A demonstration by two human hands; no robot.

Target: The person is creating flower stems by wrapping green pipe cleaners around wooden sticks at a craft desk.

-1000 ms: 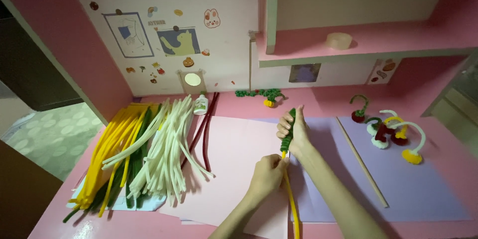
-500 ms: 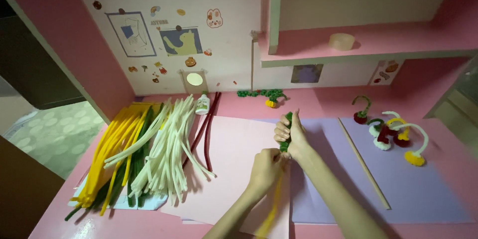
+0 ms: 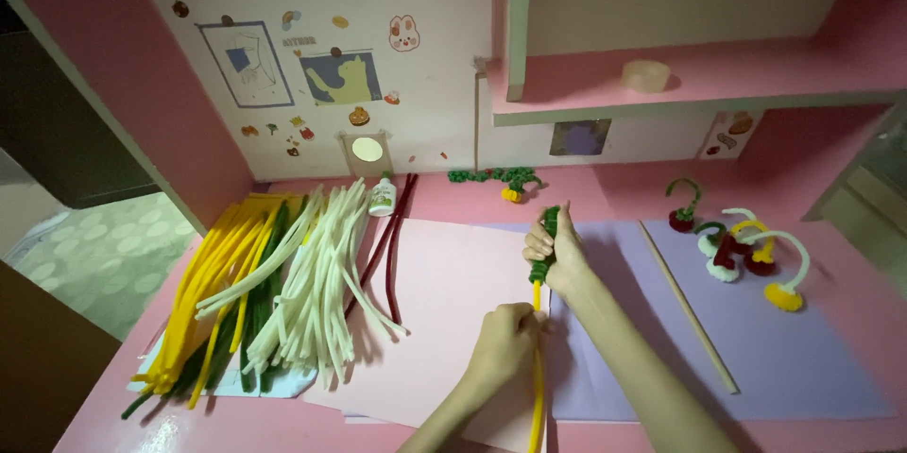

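I logged two hands: right hand [image 3: 557, 250] closed round one green stem [image 3: 547, 240], left hand [image 3: 505, 344] gripped one yellow stem [image 3: 537, 396]; two dark red stems [image 3: 389, 250] lay beside.

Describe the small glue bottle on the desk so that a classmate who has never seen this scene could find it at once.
Start at the pink desk and go to its back edge, under the stickered white wall. The glue bottle stands there between the heap of white pipe cleaners and two dark red ones. It is the only bottle: small, white, green-labelled.

Pipe cleaners [image 3: 283, 283] left of dowel [image 3: 688, 307]
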